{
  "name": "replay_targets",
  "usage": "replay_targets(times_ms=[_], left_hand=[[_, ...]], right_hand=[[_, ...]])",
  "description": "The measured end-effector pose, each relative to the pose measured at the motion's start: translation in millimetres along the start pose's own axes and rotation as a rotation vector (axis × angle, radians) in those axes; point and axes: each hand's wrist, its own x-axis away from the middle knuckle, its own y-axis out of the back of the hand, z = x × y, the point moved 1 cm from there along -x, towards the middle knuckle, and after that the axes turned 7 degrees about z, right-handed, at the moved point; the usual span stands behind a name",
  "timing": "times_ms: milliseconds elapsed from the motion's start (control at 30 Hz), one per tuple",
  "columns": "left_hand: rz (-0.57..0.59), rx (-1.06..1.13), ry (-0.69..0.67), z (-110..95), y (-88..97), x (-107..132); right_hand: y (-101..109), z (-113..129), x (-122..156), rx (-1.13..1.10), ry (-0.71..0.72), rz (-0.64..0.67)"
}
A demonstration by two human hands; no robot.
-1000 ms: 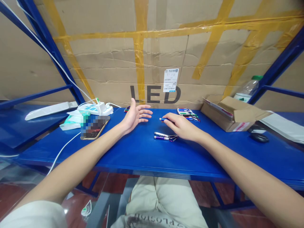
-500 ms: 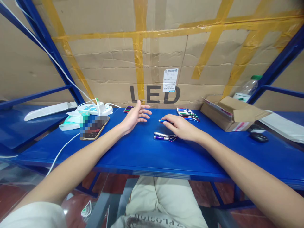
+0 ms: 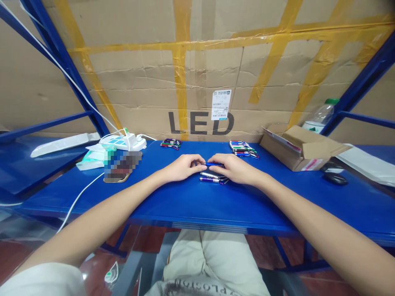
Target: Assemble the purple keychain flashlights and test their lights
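Note:
A slim blue keychain flashlight (image 3: 211,164) lies between my two hands, just above the blue table. My right hand (image 3: 236,167) is closed round its right part, thumb and fingers together. The fingers of my left hand (image 3: 185,167) are pinched at its left end. Right below them, a silver keychain flashlight (image 3: 210,175) and a purple keychain flashlight (image 3: 210,180) lie side by side on the table, their clips pointing right. Behind my right hand sits a row of several keychain flashlights (image 3: 242,148) in mixed colours. Another small group of keychain flashlights (image 3: 170,144) is behind my left hand.
At left on the blue table (image 3: 185,205) are a phone (image 3: 120,170), a tissue pack (image 3: 95,158) and a power strip (image 3: 129,142) with white cables. An opened cardboard box (image 3: 304,150), a black mouse (image 3: 335,178) and a plastic bottle (image 3: 321,115) stand at right. Taped cardboard (image 3: 138,82) backs the table.
My left hand came down and right from beside the back left group, its spread fingers closing at the blue flashlight's end. My right hand stayed nearly in place, holding the flashlight slightly lower.

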Motion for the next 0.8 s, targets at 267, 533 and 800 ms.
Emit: replay_targets(times_ms=[267,533,800], left_hand=[[0.002,-0.110,-0.020,-3,3.4,2],[-0.013,-0.379,-0.006,-3,7.6,4],[0.045,-0.399,-0.046,-8,7.5,7]], right_hand=[[-2,-4,0,0.022,-0.013,0.015],[-5,-13,1,0.081,-0.057,0.069],[-3,-12,2,0.083,-0.033,0.079]])
